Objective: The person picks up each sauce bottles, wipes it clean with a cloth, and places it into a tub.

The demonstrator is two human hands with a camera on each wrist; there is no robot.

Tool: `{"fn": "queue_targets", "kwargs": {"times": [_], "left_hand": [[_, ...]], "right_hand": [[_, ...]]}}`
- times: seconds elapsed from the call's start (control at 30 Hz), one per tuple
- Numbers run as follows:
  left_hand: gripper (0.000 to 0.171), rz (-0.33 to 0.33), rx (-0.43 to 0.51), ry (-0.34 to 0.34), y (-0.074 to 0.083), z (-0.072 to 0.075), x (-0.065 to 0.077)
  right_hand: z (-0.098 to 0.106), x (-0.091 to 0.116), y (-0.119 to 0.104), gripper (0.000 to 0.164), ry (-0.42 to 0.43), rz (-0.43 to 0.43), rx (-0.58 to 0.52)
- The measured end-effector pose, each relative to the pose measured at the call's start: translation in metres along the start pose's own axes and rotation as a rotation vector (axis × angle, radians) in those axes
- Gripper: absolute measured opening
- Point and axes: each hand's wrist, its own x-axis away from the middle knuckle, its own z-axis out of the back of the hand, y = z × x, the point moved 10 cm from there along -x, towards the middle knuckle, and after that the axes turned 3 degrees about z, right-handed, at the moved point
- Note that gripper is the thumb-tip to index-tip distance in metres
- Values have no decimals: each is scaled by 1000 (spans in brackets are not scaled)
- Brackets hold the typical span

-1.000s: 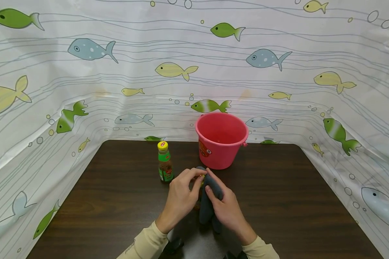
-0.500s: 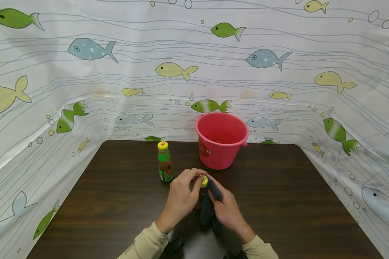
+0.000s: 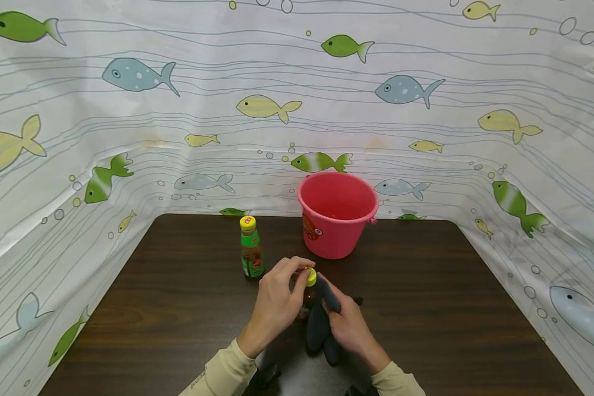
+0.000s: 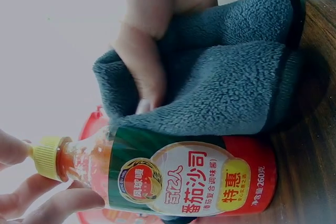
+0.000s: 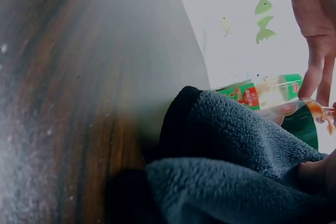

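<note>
Wrapping round the back and sides is a white sheet (image 3: 203, 44) printed with green, blue and yellow fish. Below it spreads the dark brown wooden table (image 3: 178, 324). A pink bucket (image 3: 334, 239) stands upright near the far edge, a round sticker on its side. In front of it a person in pale sleeves works with both hands near the middle of the table. The right hand (image 3: 347, 324) grips a folded grey cloth (image 4: 226, 90), thumb pressed into the fold, and the fluffy cloth lies against the side of a sauce bottle (image 4: 191, 179). This bottle is upright between the two hands, with a red and green label turned toward the left wrist camera and red sauce showing in its clear neck. Left of the bucket a second bottle (image 3: 252, 256), green-labelled and yellow-topped, stands apart from the hands. Smallest is the sauce bottle's ribbed yellow cap (image 4: 48, 158), which the left hand (image 3: 277, 294) pinches between thumb and fingertips.
</note>
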Motion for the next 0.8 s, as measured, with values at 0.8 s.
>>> {"fn": "queue_targets", "kwargs": {"times": [0.8], "left_hand": [[14,6,20,-22,-1,-2,-1]], "right_hand": [[-8,0,9,60,-129,-71,24]]}}
